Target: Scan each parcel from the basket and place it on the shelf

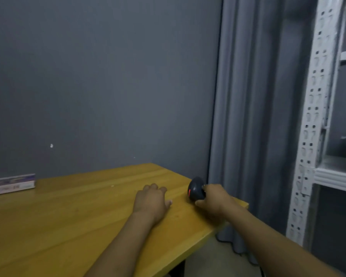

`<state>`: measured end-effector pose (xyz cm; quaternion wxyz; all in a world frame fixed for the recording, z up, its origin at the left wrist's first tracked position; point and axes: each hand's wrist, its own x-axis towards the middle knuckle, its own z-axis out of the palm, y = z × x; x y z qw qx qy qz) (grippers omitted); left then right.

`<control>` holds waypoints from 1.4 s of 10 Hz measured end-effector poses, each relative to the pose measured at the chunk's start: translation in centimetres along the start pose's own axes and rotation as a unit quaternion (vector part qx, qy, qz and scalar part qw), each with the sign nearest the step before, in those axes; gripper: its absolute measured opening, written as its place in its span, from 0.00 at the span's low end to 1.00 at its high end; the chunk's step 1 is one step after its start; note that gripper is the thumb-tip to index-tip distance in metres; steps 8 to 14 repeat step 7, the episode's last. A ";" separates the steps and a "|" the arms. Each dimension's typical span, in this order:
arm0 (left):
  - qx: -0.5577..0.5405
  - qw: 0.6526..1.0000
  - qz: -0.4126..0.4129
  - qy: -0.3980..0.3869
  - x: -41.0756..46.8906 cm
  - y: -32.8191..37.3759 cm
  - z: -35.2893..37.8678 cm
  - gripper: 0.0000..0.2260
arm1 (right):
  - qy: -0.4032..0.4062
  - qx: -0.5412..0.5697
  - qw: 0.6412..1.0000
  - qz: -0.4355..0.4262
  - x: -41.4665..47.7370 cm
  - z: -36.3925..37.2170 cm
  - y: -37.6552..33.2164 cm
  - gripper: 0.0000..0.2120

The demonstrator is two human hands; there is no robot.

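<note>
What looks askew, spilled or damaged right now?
Nothing is spilled or broken. The scanner sits close to the right edge of the table, but the right hand grips it. The left hand rests on the wood. One small white mark shows on the wall.

It looked like a small stockroom or parcel back room, not a home. A white shelf (316, 108) of slotted steel stood at the right. A bare grey wall (108, 76) and a grey curtain (254, 96) closed the corner. A scanner (195, 189) glowed red at the edge of a plain wooden table (68, 216).
</note>
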<state>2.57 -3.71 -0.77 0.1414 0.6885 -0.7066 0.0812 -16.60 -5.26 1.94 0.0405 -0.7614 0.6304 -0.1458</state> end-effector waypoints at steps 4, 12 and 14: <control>-0.018 0.999 -0.030 -0.006 0.9 -0.9 1.9 0.27 | 0.057 -0.078 0.995 0.000 3.7 4.8 -0.8 0.26; 0.019 0.999 -0.042 0.002 -1.7 0.6 -1.6 0.26 | 0.014 -0.030 0.999 0.012 -1.9 -0.7 -0.9 0.32; 0.019 0.999 -0.042 0.002 -1.7 0.6 -1.6 0.26 | 0.014 -0.030 0.999 0.012 -1.9 -0.7 -0.9 0.32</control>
